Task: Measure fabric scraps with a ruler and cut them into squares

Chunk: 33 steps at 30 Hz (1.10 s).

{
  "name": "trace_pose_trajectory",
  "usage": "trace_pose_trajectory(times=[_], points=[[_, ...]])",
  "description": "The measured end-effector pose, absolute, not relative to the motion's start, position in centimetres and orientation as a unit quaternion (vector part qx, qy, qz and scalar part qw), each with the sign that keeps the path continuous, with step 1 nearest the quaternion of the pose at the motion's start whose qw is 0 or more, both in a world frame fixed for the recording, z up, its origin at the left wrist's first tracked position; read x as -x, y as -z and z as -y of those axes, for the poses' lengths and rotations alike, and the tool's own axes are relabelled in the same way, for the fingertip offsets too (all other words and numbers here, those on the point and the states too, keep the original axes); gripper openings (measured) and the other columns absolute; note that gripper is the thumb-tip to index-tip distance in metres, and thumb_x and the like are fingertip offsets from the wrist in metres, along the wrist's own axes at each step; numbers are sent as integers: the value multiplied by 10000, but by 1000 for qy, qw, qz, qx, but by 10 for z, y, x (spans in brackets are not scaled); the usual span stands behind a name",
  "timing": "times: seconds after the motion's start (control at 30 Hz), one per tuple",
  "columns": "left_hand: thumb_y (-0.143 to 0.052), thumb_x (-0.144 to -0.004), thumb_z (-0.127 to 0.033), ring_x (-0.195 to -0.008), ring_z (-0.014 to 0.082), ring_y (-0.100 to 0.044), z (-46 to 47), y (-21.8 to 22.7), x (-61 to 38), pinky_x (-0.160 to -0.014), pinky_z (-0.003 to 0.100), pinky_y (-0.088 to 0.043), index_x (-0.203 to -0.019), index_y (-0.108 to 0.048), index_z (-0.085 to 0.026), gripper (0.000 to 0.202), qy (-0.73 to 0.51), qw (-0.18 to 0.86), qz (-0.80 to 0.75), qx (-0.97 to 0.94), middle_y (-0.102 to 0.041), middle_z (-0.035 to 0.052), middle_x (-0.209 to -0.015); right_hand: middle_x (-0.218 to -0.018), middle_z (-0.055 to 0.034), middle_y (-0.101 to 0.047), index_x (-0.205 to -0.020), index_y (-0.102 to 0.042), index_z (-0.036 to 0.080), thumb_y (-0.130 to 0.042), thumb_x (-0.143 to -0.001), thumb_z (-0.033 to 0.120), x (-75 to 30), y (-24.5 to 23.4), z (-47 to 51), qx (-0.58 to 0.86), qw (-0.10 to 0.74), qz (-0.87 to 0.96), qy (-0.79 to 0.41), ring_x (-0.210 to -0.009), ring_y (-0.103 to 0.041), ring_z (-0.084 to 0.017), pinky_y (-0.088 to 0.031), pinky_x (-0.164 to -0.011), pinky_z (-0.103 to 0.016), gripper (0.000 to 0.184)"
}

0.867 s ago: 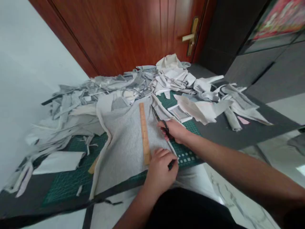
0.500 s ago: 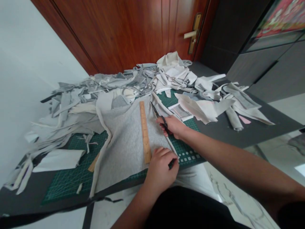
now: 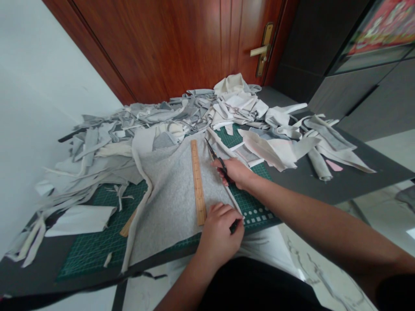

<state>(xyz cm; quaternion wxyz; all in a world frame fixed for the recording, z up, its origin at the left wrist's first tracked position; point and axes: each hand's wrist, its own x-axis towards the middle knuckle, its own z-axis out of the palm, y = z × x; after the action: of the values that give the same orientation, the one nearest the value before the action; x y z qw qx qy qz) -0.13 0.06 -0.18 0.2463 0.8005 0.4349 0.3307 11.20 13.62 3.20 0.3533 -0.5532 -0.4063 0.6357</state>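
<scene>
A piece of grey fabric lies spread over the green cutting mat, its right edge a narrow pale strip. My right hand is wrapped round the handles of black scissors, whose blades point away from me over the fabric near that edge. At the fabric's near right corner, my left hand is closed, thumb and forefinger pinching the edge. Just left of both hands, a wooden ruler lies lengthwise on the fabric.
Heaps of grey and white fabric scraps line the back of the dark table. More scraps lie at the left. A folded white cloth rests on the mat. Behind the table stands a wooden door.
The whole view has shifted slightly. Both hands, the scissors, the ruler and the fabric keep almost the same places relative to one another.
</scene>
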Motion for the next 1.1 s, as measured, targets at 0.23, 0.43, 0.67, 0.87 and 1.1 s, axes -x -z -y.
trace_pose_trajectory(times=[0.23, 0.43, 0.67, 0.87, 1.1], points=[[-639, -822, -37, -795, 195, -594, 0, -1, 1, -781, 353, -438, -780, -669, -165, 138, -324, 245, -435, -803, -693, 29, -777, -481, 31, -482, -624, -509, 181, -703, -812, 331, -114, -36, -135, 554, 353, 401, -639, -345, -442, -95, -319, -337, -222, 309], [-637, -816, -37, -811, 199, -601, 0, 0, 0, -799, 361, -445, -789, -668, -171, 141, -323, 242, -439, -803, -691, 28, -788, -494, 31, -484, -645, -509, 183, -678, -833, 379, -114, -34, -141, 548, 341, 386, -659, -340, -444, -103, -313, -314, -231, 320], [-622, -835, -54, -812, 201, -598, 1, -1, 0, -808, 368, -456, -798, -673, -181, 141, -319, 242, -443, -802, -692, 31, -792, -480, 37, -485, -665, -507, 184, -649, -833, 272, -107, -36, -149, 555, 356, 385, -645, -354, -438, -94, -347, -328, -216, 237], [-624, -836, -53, -813, 202, -605, 1, -3, 1, -817, 375, -457, -798, -669, -183, 143, -318, 242, -443, -802, -698, 31, -797, -472, 34, -478, -641, -491, 187, -639, -833, 220, -105, -41, -152, 551, 357, 391, -645, -365, -445, -94, -354, -338, -210, 244], [-619, -836, -49, -806, 197, -597, 0, -1, 1, -806, 369, -449, -794, -668, -180, 146, -313, 242, -442, -805, -693, 29, -787, -494, 52, -455, -692, -496, 201, -666, -866, 337, -105, -41, -168, 528, 357, 384, -668, -360, -408, -87, -330, -337, -215, 279]])
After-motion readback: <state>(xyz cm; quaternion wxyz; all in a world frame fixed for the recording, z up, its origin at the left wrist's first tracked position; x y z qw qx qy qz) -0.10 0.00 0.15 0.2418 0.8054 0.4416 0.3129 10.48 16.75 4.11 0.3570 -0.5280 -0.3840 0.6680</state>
